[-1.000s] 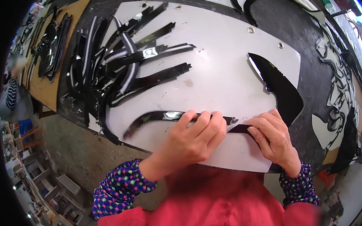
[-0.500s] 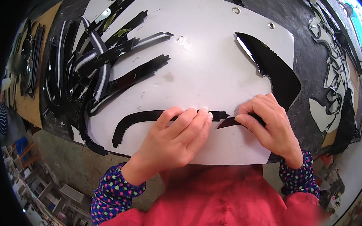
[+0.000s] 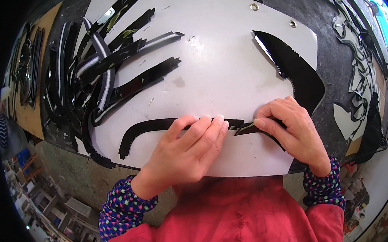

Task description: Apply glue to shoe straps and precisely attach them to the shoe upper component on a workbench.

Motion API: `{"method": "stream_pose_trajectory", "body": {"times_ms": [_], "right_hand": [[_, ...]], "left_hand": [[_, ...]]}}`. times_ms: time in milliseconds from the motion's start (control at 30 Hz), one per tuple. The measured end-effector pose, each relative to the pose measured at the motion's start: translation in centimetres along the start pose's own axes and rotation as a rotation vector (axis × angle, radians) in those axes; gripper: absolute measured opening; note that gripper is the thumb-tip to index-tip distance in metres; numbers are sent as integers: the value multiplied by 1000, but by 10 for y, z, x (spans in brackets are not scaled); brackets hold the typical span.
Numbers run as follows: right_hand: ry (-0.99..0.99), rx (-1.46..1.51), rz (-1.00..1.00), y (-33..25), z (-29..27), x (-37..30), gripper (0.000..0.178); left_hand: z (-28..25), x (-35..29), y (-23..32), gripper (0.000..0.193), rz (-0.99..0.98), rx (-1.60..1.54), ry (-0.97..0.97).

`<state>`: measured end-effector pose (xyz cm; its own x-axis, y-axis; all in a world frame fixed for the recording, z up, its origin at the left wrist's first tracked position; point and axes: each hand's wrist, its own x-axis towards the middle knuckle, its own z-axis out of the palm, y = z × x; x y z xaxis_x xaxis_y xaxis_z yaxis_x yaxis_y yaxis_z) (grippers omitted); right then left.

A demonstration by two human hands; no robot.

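A black curved strip [image 3: 146,125] with a toothed inner edge lies flat on the white board [image 3: 215,77] near its front edge. My left hand [image 3: 187,150] rests over its straight part, fingers together and pressed down on it. Just to the right, my right hand [image 3: 294,132] pinches a second black strip [image 3: 267,132] between thumb and fingers. That strip's pointed tip is at the right end of the first strip, and its tail curves out below my hand. Whether the two ends touch or overlap, I cannot tell. Part of each strip is hidden by my fingers.
A heap of black and white-striped strips [image 3: 103,65] covers the board's left side. A broad black curved piece [image 3: 296,69] lies at the right. Pale cut-out pieces [image 3: 356,83] pile up on the dark table's right, and a brown board [image 3: 37,74] holds black parts at far left.
The right-hand strip has turned, its tip now closer to the end of the left strip and its tail showing below my hand. My left hand has stayed nearly still.
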<state>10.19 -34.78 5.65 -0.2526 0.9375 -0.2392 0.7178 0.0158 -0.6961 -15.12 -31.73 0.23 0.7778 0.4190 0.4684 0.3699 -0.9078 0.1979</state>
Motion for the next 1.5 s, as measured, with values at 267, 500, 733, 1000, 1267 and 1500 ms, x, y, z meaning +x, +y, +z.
{"method": "stream_pose_trajectory", "body": {"times_ms": [267, 500, 733, 1000, 1267, 1500], "right_hand": [[8, 0, 25, -1, 1, -3, 12], [42, 11, 47, -4, 3, -2, 14], [39, 5, 55, -4, 4, -2, 15], [-22, -18, -39, 2, -1, -2, 12], [3, 5, -92, 11, 2, -8, 12], [-81, -173, -273, 13, -23, -7, 11]], "left_hand": [[0, 0, 0, 21, -7, -1, -3], [-3, 0, 2, 28, -38, -46, -37], [-3, 0, 1, 28, -37, -61, -27], [-2, 1, 2, 28, -46, -54, -15], [-1, -2, 2, 28, -52, -61, -13], [-7, 2, -2, 30, -38, -96, -2]]}}
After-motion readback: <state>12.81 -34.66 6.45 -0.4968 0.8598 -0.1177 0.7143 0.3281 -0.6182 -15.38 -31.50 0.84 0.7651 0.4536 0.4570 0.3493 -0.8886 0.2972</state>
